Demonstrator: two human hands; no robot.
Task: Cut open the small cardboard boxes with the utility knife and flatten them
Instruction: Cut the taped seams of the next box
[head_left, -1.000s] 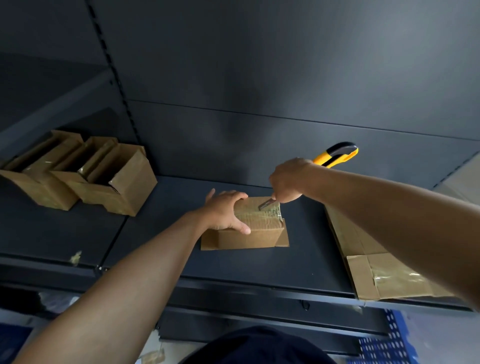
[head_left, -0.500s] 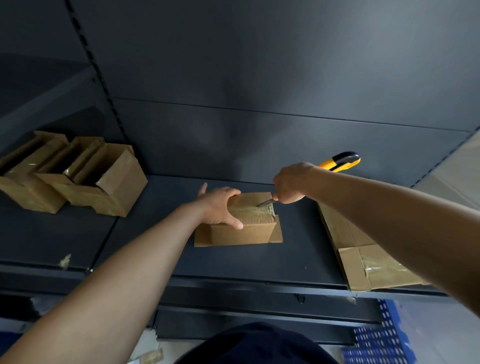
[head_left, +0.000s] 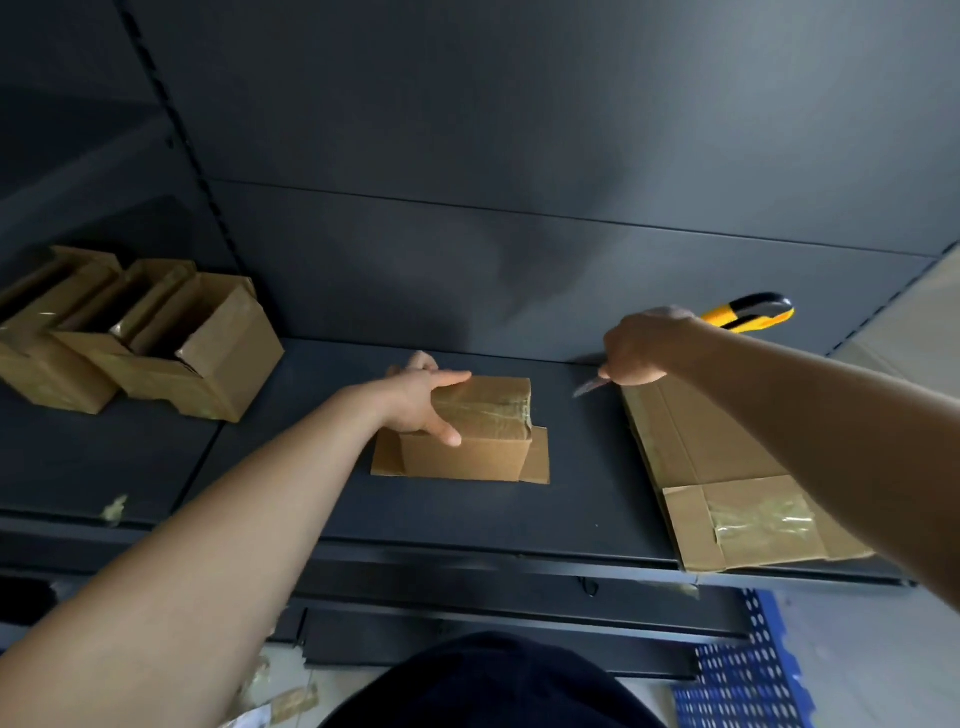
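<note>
A small taped cardboard box (head_left: 483, 441) sits on the dark shelf (head_left: 291, 467), its bottom flaps spread flat to either side. My left hand (head_left: 421, 400) grips the box's top left end, thumb on the front face. My right hand (head_left: 639, 353) holds the yellow and black utility knife (head_left: 748, 314) to the right of the box, above the shelf. The blade tip points left and down, clear of the box.
Flattened cardboard (head_left: 727, 488) lies on the shelf's right end, reaching its front edge. Several open small boxes (head_left: 156, 343) stand at the back left. Tape scraps (head_left: 114, 509) lie on the shelf and floor. A blue perforated crate (head_left: 743, 670) sits below right.
My right hand has pulled the knife off the box's taped top and away to the right. My left hand stays on the box.
</note>
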